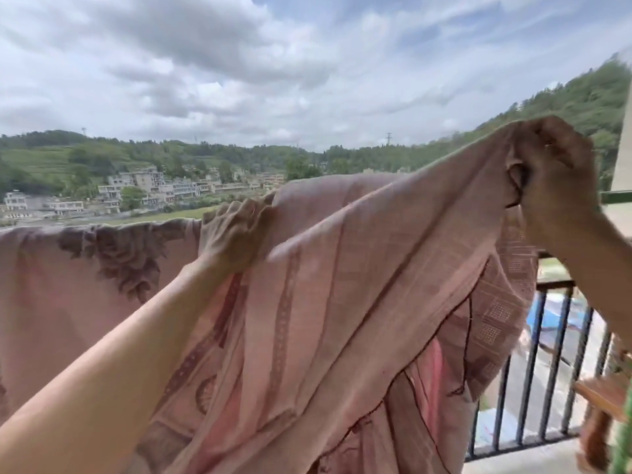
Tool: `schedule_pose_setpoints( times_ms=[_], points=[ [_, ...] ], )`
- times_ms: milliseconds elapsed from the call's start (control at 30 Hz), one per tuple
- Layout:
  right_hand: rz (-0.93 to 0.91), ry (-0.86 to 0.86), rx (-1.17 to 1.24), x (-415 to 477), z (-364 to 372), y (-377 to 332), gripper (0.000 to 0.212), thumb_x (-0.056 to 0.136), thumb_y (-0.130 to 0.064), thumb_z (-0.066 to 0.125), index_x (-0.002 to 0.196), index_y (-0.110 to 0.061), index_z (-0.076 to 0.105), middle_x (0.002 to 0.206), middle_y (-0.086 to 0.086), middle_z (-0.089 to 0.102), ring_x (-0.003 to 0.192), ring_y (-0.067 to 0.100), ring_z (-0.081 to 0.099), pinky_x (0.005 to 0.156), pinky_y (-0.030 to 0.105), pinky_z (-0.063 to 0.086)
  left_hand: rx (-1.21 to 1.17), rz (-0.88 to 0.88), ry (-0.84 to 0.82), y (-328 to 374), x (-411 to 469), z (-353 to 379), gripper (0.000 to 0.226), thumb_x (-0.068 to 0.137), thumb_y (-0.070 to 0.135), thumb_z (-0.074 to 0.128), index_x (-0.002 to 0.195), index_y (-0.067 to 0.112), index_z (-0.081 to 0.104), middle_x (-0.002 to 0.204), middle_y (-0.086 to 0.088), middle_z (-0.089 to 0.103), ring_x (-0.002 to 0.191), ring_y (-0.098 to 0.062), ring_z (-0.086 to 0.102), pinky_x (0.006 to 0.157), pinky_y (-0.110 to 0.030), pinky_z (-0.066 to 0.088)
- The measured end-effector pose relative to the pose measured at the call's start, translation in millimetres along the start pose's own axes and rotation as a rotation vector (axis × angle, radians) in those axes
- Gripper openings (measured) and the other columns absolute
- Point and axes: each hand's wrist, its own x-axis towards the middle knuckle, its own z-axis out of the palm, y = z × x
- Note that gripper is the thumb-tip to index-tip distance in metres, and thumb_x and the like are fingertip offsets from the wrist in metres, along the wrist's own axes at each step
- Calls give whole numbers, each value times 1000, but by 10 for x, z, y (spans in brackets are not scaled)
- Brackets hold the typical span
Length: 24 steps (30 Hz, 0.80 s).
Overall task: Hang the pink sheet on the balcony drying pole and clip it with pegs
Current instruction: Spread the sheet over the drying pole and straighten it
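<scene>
The pink sheet (359,268), patterned with darker bands and a flower print, drapes over the drying pole across the whole width in front of me. Only a short green stretch of the pole (615,196) shows at the far right; the rest is hidden under cloth. My left hand (236,230) grips a fold of the sheet at its top edge near the middle. My right hand (550,165) is raised higher at the right, fist closed on a bunched corner of the sheet. No pegs are visible.
A black metal balcony railing (547,354) runs along the lower right, with a street far below. A wall edge (624,159) stands at the far right. Some brown wooden object (602,395) sits at the lower right. Hills and buildings lie beyond.
</scene>
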Motion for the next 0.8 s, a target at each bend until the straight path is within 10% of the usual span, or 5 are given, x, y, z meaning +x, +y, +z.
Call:
schedule_pose_setpoints(
  times_ms=[267, 433, 633, 800],
  points=[
    [184, -542, -802, -1740, -701, 684, 30, 78, -45, 47, 88, -20, 60, 55, -6, 59, 50, 3, 52, 51, 25, 42, 102, 162, 37, 92, -85, 108, 56, 90, 66, 20, 118, 33, 56, 126, -7, 55, 116, -26, 43, 96, -44, 26],
    [334, -857, -871, -1995, -529, 838, 24, 76, -51, 49, 91, -38, 62, 69, -20, 60, 63, 1, 57, 61, 25, 46, 140, 211, 23, 191, -133, 136, 56, 90, 66, 30, 130, 30, 47, 126, -8, 52, 118, -29, 43, 100, -46, 29],
    [-154, -382, -818, -847, 283, 541, 34, 90, -46, 59, 100, -16, 70, 100, 0, 69, 86, 13, 61, 75, 30, 51, 218, 238, 1, 169, -139, 97, 50, 93, 56, 38, 134, 29, 40, 127, -6, 51, 120, -27, 42, 101, -46, 26],
    [79, -438, -1123, 14, 722, 890, 34, 93, -32, 58, 124, -20, 61, 125, 8, 62, 111, 29, 59, 82, 35, 48, 225, 243, -2, 120, -137, 137, 51, 93, 57, 36, 138, 33, 35, 130, -3, 48, 121, -25, 41, 104, -46, 24]
  ],
)
